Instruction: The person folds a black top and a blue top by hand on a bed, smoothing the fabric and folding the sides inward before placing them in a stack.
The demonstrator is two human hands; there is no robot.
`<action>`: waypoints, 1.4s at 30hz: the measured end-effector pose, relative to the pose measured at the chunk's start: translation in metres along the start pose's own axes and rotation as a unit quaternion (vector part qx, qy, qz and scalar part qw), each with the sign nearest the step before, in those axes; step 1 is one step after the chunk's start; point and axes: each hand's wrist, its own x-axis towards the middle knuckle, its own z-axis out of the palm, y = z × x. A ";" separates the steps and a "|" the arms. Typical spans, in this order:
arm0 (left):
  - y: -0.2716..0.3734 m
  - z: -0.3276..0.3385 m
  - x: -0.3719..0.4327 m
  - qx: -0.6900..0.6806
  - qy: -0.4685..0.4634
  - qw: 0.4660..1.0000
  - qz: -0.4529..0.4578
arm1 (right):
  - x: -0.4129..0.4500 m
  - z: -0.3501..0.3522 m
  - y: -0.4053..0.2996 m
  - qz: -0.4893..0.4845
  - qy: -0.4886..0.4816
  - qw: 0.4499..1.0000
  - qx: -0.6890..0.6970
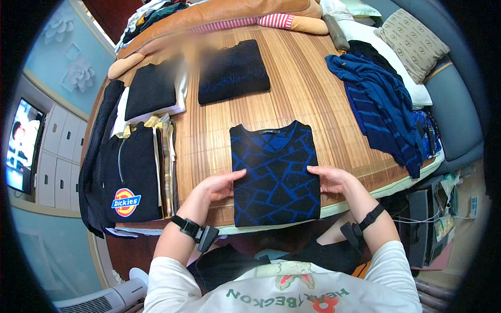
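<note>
Before me is a folded black V-neck sweater (277,176) with a blue geometric line pattern, its collar pointing away from me. My left hand (224,184) grips its left edge, thumb on top and fingers beneath. On the opposite edge, my right hand (330,179) holds it the same way. The sweater's lower end reaches the near edge of the bed, which is covered by a bamboo mat (297,86). Farther back on the mat lies a folded black garment (235,72) with faint dark-blue markings.
At left sit a folded black Dickies zip-neck top (135,168) on a stack and another black folded garment (152,90). Crumpled blue knitwear (375,101) lies at right, near a patterned cushion (415,45). A brown leather bolster (219,19) and a striped plush limb (276,21) line the far side.
</note>
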 end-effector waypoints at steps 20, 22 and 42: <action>-0.059 -0.006 -0.021 -0.091 -0.098 0.986 -0.102 | -0.031 0.009 0.059 0.043 -0.016 0.998 -0.040; -0.061 0.000 -0.028 -0.044 -0.113 0.989 -0.079 | -0.033 0.007 0.066 0.022 -0.018 0.995 -0.095; -0.073 0.019 -0.029 0.052 -0.082 0.995 0.033 | -0.035 0.013 0.071 -0.016 -0.020 0.991 -0.135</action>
